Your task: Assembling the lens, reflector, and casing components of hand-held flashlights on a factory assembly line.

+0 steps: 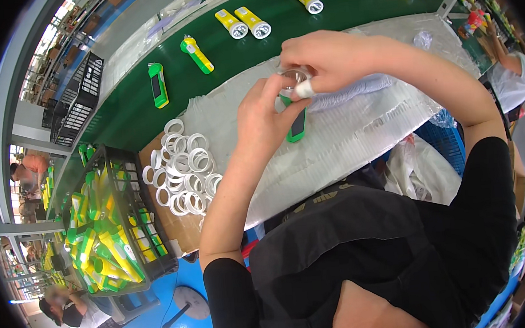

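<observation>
My left hand (266, 115) is closed around the head end of a green flashlight (298, 127) with a dark panel on its body. My right hand (336, 59) curls over the same end from the far side, its fingers gripping the rim. Between both hands shows a clear, shiny round lens or reflector (293, 77); whether it is seated in the head I cannot tell. A white wrap (304, 89) covers one digit of my right hand. Beneath my right forearm lies a row of stacked thin white rings or discs (355, 90).
Loose white rings (182, 164) are heaped on cardboard at the left. Beside them stands a black crate (145, 198) of green and yellow flashlights. More flashlights (254, 23) lie along the green conveyor belt (349, 9). Plastic sheeting covers the bench (264, 182). Other people work at both sides.
</observation>
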`<state>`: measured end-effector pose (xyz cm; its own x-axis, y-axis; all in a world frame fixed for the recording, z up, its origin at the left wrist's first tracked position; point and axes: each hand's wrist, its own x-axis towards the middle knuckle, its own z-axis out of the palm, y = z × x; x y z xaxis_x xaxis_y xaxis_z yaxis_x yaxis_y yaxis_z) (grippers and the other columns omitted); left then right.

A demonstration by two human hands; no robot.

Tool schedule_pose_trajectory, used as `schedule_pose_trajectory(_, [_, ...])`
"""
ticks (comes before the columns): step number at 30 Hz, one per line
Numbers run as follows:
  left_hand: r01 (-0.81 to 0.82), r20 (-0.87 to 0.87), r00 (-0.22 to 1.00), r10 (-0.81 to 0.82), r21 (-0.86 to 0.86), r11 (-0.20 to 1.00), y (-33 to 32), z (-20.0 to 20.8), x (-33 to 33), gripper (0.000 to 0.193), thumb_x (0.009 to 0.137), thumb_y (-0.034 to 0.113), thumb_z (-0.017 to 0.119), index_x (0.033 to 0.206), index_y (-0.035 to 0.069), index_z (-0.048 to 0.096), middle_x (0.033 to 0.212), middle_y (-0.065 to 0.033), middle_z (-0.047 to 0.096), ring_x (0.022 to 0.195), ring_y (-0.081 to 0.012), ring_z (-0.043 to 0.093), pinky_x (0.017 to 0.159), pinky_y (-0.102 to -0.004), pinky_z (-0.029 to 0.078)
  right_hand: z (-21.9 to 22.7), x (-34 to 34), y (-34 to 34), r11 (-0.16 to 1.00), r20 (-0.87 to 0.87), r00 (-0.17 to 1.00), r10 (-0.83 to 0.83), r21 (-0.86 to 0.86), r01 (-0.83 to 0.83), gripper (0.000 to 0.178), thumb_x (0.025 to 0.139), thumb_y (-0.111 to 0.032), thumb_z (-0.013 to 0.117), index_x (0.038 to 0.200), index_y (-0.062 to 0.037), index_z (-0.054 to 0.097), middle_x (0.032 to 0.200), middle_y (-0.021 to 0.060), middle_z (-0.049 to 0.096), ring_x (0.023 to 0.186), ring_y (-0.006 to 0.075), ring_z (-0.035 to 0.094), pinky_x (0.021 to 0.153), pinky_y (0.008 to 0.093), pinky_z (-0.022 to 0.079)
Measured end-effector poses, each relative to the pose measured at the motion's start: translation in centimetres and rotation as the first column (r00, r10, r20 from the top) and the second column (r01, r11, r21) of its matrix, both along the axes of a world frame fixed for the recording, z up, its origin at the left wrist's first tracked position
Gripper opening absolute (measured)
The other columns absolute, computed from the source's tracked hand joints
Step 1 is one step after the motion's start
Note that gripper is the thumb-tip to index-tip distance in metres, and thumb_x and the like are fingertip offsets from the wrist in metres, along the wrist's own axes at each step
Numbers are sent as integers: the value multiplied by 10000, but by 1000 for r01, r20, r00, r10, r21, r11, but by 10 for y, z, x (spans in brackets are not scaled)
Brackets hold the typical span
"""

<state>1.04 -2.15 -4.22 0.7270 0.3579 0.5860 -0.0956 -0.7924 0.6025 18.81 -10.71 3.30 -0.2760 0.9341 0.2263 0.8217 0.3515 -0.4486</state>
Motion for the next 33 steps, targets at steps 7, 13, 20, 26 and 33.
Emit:
schedule_pose_trajectory(7, [19,51,999,-18,-6,1000,1,3,-2,355,697,92,838,950,52,591,913,-53,681,788,-176,629,698,-295,498,8,-3,0,960,189,958,-217,-135,244,605,673,-582,748,798,-18,569,703,113,568,699,290,587,600,387,457])
schedule_pose_trajectory(13, [-46,-27,999,46,6,999,0,1,-1,371,682,137,837,979,130,615,791,-47,614,731,-247,622,626,-373,489,14,-16,2,885,290,889,-354,-203,419,513,735,-455,757,894,-3,575,800,116,577,744,271,589,630,375,462])
schedule_pose_trajectory(20, [-20,26,999,20,8,1000,-5,0,1,380,668,151,844,972,141,617,801,-53,620,723,-252,623,621,-368,490,4,-15,3,910,247,936,-250,-271,314,507,752,-453,741,915,3,592,789,114,578,754,272,598,650,371,473])
schedule_pose_trajectory(26, [-37,60,998,35,37,999,-1,-2,2,386,665,153,847,979,144,622,797,-51,615,712,-238,622,610,-362,487,3,-3,2,957,186,965,-186,-187,221,494,768,-465,702,886,4,600,801,131,606,714,296,591,626,385,471])
schedule_pose_trajectory(33, [-31,64,997,30,17,999,-1,3,3,378,664,147,847,963,135,616,793,-55,617,713,-240,618,607,-362,486,5,-7,-4,942,141,953,-267,-172,289,450,787,-425,691,856,9,597,789,143,604,740,296,598,627,376,471])
